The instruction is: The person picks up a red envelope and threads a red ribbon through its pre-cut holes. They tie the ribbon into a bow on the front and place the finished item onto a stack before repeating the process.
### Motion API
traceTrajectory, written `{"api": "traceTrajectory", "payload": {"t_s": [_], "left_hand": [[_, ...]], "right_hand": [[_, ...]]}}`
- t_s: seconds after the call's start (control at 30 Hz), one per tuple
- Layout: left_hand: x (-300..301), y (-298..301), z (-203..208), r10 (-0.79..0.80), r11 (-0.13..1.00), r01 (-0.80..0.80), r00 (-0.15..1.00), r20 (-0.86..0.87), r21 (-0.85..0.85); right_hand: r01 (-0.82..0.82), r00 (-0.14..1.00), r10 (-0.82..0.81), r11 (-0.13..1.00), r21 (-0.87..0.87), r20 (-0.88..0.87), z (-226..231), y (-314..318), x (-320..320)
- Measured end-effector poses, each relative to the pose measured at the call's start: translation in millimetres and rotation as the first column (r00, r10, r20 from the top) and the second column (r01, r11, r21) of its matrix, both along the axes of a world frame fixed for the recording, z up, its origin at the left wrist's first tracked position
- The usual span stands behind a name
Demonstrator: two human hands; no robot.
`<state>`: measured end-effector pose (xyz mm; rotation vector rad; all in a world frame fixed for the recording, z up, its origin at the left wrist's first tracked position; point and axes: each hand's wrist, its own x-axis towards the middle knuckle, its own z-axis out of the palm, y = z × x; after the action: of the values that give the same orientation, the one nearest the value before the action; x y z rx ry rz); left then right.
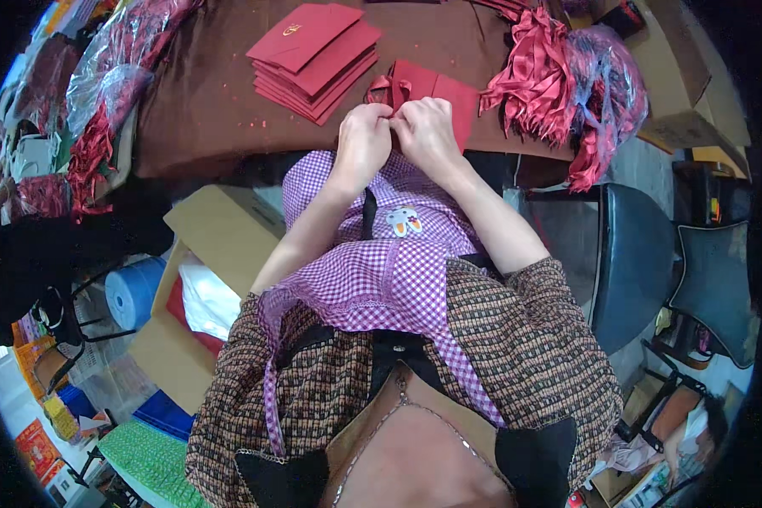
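At the table's near edge my left hand (364, 144) and my right hand (427, 131) are close together, fingers pinched. Between and just beyond them a dark red satin ribbon (386, 87) rises in a loop, and both hands grip it. Under the ribbon lies a red paper envelope (450, 93), partly covered by my right hand. The ribbon's ends are hidden behind my fingers. Left of the hands stands a slanted stack of red envelopes (313, 52), the top one with a small gold mark.
Red ribbons (533, 80) lie bunched at the right, next to a clear plastic bag (605, 80). Another plastic-wrapped bundle (114, 80) hangs at the left edge of the brown-covered table (199, 93). An opened cardboard box (220, 216) and a dark chair (635, 267) flank me.
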<state>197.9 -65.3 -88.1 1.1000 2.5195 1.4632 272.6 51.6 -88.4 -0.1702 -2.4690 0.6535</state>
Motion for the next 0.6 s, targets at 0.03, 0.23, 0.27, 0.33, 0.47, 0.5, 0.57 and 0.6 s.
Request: {"api": "traceTrajectory", "payload": {"t_s": [0.03,0.23,0.27,0.33,0.47,0.5,0.57,0.6], "left_hand": [[-2,-1,0,-0.011,1.0,0.012,1.0,0.015,-0.01],[-12,-9,3,-0.055,0.998,0.056,0.978,0.2,0.001],[-13,-9,3,-0.058,0.998,0.057,0.969,0.241,0.008],[-16,-10,4,-0.062,0.998,0.058,0.972,0.226,0.025],[-18,-9,6,-0.066,0.998,0.068,0.942,0.328,0.006],[-19,-10,8,-0.084,0.995,0.094,0.977,0.197,-0.04],[-22,-12,8,-0.107,0.99,0.113,0.992,0.065,-0.09],[-24,-13,6,-0.156,0.982,0.16,0.987,0.048,-0.101]], "right_hand": [[0.031,0.998,-0.035,0.997,0.072,0.048,-5,3,1],[-0.03,0.99,-0.002,0.975,0.221,0.141,15,4,11],[-0.03,0.99,-0.002,0.975,0.222,0.141,16,6,12],[-0.023,0.993,0.009,0.993,0.12,0.116,17,9,13],[-0.003,0.994,-0.009,0.994,0.107,0.109,12,11,12],[-0.003,0.994,-0.008,0.994,0.106,0.11,10,10,12],[0.0,0.996,-0.009,0.995,0.102,0.085,6,9,12],[-0.001,0.996,-0.008,0.995,0.102,0.085,3,9,12]]}}
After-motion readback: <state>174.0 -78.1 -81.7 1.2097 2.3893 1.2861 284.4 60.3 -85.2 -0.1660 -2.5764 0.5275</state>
